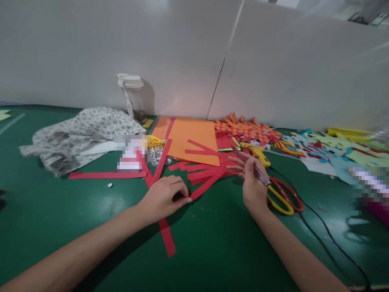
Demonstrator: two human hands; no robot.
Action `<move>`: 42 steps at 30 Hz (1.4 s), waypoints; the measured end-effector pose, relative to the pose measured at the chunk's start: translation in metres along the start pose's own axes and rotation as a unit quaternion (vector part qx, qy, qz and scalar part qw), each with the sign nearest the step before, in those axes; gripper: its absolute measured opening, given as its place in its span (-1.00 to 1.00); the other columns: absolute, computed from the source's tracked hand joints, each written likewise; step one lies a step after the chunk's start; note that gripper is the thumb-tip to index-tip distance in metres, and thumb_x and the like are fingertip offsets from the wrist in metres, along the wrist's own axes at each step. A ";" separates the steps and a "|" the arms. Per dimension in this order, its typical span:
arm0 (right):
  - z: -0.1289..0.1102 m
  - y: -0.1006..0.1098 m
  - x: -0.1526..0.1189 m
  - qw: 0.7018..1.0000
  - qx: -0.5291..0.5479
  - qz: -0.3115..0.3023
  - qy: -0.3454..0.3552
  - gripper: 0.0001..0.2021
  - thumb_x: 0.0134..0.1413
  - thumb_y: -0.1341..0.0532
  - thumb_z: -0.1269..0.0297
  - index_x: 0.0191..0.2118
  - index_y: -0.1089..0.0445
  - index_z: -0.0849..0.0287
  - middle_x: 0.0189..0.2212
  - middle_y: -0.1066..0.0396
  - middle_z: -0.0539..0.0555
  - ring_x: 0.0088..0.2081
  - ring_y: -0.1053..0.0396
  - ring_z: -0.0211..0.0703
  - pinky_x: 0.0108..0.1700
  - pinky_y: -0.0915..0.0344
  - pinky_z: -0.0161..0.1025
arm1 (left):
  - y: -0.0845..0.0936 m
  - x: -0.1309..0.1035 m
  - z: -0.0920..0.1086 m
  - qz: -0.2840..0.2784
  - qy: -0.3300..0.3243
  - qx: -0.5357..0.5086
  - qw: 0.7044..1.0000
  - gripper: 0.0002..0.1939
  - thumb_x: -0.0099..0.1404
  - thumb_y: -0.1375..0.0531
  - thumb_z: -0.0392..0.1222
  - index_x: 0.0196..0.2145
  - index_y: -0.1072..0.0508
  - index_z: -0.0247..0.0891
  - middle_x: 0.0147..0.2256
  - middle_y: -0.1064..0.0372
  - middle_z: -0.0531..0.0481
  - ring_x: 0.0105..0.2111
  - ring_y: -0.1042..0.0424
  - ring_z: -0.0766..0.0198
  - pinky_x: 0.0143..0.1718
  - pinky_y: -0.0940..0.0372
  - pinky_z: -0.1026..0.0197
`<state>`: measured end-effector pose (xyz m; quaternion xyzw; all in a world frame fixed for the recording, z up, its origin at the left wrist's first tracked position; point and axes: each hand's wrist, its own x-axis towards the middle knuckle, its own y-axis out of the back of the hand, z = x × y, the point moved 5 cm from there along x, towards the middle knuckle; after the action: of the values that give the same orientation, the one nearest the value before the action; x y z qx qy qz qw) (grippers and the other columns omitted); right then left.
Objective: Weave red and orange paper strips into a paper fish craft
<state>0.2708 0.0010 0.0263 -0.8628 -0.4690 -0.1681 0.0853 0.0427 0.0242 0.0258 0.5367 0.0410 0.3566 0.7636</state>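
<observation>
My left hand [165, 198] is closed, thumb and forefinger pinching the near end of a red paper strip [207, 189]. Under this hand, another red strip [167, 239] slants toward me across the green table. My right hand [254, 188] holds a slim, silvery tool that looks like a cutter knife [261, 177], clamped by the thumb, with its narrow end pointing up and left. The other fingers stretch left over a pile of red strips [202, 175]. Right beside that hand lie scissors [292, 198] with red and yellow handles, their blades hidden.
Orange paper sheets [194, 138] lie at the back, beside woven orange-red paper fish [243, 127]. A yellow glue gun [257, 152] trails a black cord [328, 231]. Patterned cloth [82, 134] and a lidded cup [132, 97] stand left; coloured paper scraps [331, 148] lie right.
</observation>
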 end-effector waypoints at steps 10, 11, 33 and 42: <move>-0.005 -0.001 -0.002 0.994 -0.085 -0.005 0.074 -0.77 0.19 -0.08 0.07 -0.23 -0.34 0.10 -0.19 -0.48 0.13 -0.13 -0.43 -0.06 -0.08 -0.33 -0.11 | 0.057 -0.010 -0.036 0.334 0.094 0.047 0.937 -0.89 0.35 -0.06 -0.20 -0.17 -0.33 -0.19 -0.29 -0.44 0.02 -0.32 -0.45 0.30 -0.26 -0.38 0.21; -0.006 -0.004 -0.003 0.988 -0.119 -0.039 0.095 -0.79 0.16 -0.13 0.09 -0.22 -0.35 0.09 -0.18 -0.48 0.13 -0.11 -0.42 -0.04 -0.05 -0.30 -0.07 | 0.056 -0.008 -0.039 0.328 0.101 0.059 0.937 -0.82 0.35 -0.06 -0.21 -0.09 -0.30 -0.19 -0.19 -0.42 -0.03 -0.20 -0.44 0.24 -0.17 -0.37 0.14; -0.025 -0.042 -0.033 0.905 -0.213 -0.205 0.308 -0.84 0.05 -0.21 0.47 -0.41 -0.28 0.04 -0.45 -0.52 -0.06 -0.40 -0.43 -0.16 0.03 -0.22 0.08 | 0.018 -0.005 0.012 0.116 -0.161 0.243 0.949 -0.88 0.34 -0.09 -0.22 -0.23 -0.43 -0.19 -0.35 -0.50 0.10 -0.39 -0.41 0.32 -0.34 -0.14 0.20; -0.043 -0.028 -0.038 0.899 -0.221 -0.073 0.371 -0.78 0.02 -0.26 0.46 -0.27 -0.24 0.06 -0.21 -0.53 0.07 -0.19 -0.43 -0.08 0.09 -0.18 0.14 | 0.022 -0.005 -0.016 0.135 0.036 0.174 0.975 -0.77 0.38 -0.01 -0.13 -0.30 -0.42 -0.23 -0.51 -0.45 0.07 -0.52 -0.39 0.31 -0.46 -0.14 0.24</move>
<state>0.2191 -0.0261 0.0517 -0.6979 -0.4163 -0.5808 0.0475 0.0207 0.0375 0.0364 0.6489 0.0575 0.4628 0.6012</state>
